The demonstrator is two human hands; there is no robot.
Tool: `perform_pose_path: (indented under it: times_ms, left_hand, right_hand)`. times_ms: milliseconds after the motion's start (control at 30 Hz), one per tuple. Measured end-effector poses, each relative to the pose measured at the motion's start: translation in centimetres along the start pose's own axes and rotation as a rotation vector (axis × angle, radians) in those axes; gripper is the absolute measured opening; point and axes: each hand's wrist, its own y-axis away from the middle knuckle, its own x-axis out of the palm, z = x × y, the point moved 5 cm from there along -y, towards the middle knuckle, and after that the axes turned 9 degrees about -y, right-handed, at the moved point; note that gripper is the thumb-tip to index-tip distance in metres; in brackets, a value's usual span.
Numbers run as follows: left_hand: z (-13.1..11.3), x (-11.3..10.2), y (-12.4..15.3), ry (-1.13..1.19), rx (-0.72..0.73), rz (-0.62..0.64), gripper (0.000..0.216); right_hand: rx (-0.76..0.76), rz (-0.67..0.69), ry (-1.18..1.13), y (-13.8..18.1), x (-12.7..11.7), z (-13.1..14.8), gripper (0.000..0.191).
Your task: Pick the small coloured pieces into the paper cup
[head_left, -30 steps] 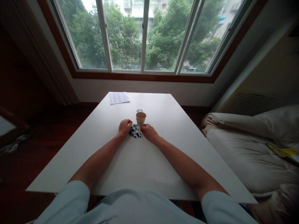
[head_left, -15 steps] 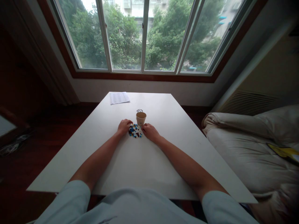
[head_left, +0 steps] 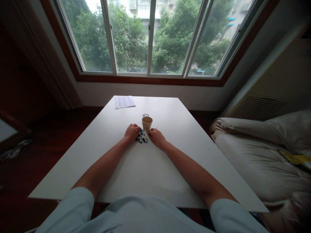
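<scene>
Small blue, brown, yellow and white pieces [head_left: 143, 139] lie scattered on the white table between my hands; they look like beads or tiny building bricks, too small to tell. My left hand [head_left: 132, 132] covers the left part of the scatter, fingers curled and tips drawn together over the pieces. What its fingertips hold, if anything, cannot be made out. On the other side, my right hand [head_left: 156, 136] rests with closed fingers at the right edge of the pieces, its fingertips hiding any small thing in them. A brown paper cup [head_left: 147, 124] stands upright just beyond both hands.
Behind the cup lies a thin dark loop [head_left: 145, 115], perhaps a cord or glasses. Printed sheets [head_left: 124, 102] lie at the far left of the white table [head_left: 150, 171]. A padded beige sofa [head_left: 240, 155] stands to the right, and a window is beyond the table.
My left hand has shifted slightly right, over the pieces, hiding more of them, and its fingers are more curled. My right hand and the paper cup have stayed in place.
</scene>
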Motion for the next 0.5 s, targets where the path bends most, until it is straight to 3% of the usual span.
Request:
perform_pose_path:
  times_ms: [100, 500]
  left_hand:
    - [-0.71, -0.31, 0.18, -0.018, 0.052, -0.003, 0.029]
    - [-0.7, -0.64, 0.17, -0.024, 0.0, 0.015, 0.028]
  right_hand:
    - [-0.001, -0.007, 0.001, 0.05, -0.04, 0.03, 0.024]
    - [0.029, -0.009, -0.002, 0.01, 0.04, -0.3, 0.025]
